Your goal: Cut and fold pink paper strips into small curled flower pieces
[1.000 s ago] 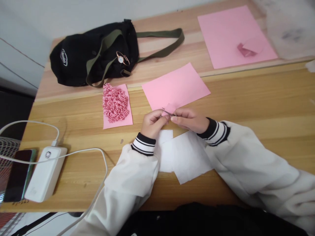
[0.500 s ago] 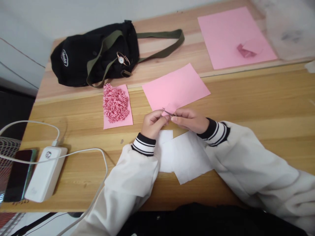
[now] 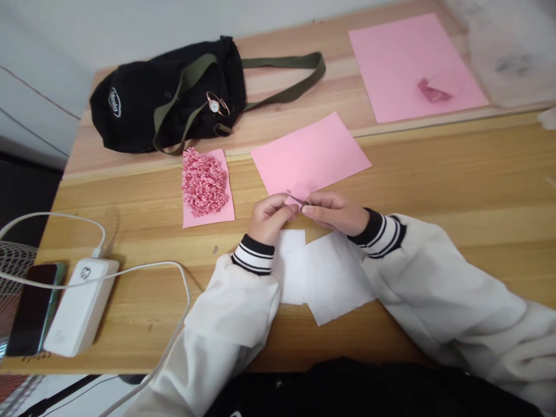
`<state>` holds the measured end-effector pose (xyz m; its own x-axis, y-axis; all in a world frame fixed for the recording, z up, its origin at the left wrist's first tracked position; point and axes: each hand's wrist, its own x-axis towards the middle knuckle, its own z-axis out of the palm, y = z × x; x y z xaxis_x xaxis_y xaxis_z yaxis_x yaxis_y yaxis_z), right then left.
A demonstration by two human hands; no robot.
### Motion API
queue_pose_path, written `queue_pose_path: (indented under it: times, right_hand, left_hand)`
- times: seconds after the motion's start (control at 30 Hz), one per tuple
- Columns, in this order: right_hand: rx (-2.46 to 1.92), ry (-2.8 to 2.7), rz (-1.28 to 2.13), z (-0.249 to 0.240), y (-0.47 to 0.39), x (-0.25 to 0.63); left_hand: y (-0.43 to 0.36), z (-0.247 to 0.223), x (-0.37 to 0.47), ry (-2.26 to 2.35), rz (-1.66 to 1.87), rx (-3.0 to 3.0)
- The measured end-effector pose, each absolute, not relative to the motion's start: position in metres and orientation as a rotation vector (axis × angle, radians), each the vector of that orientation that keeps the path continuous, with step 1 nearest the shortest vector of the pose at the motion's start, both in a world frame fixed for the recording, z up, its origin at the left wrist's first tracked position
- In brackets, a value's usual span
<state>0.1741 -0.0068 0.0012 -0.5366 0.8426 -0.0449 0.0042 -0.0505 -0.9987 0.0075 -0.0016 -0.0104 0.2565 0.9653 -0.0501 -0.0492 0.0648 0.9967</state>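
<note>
My left hand (image 3: 268,220) is closed, pinching a small piece of pink paper (image 3: 299,190) between thumb and fingers. Thin dark tweezers (image 3: 296,199) are gripped in my right hand (image 3: 336,212), their points lying across the small piece near my left fingertips. Both hands are close together over the near edge of a larger pink sheet (image 3: 313,150). Below my wrists lie white paper pieces (image 3: 339,275), partly overlapping. My fingers hide part of the tweezers and of the small pink piece.
Left of my hands, a heap of curly pink bits (image 3: 204,182) sits on a pink card (image 3: 191,220). Behind are a black bag (image 3: 134,98), a watch (image 3: 214,106) and another pink sheet (image 3: 391,63). A white power bank (image 3: 78,313), phone (image 3: 32,313) and cable (image 3: 185,289) lie left.
The tweezers and the small pink piece have shifted very slightly between my fingers. Both hands stay almost in place, and everything else is still.
</note>
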Motion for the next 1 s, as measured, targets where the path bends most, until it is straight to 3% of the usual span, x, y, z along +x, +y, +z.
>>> queue_pose_path:
  times: [1.0]
  right_hand:
    - [-0.82, -1.566, 1.689, 0.0048, -0.0056, 0.1725]
  left_hand:
    - [0.0005, -0.0135, 0.0083, 0.971, 1.067, 1.285]
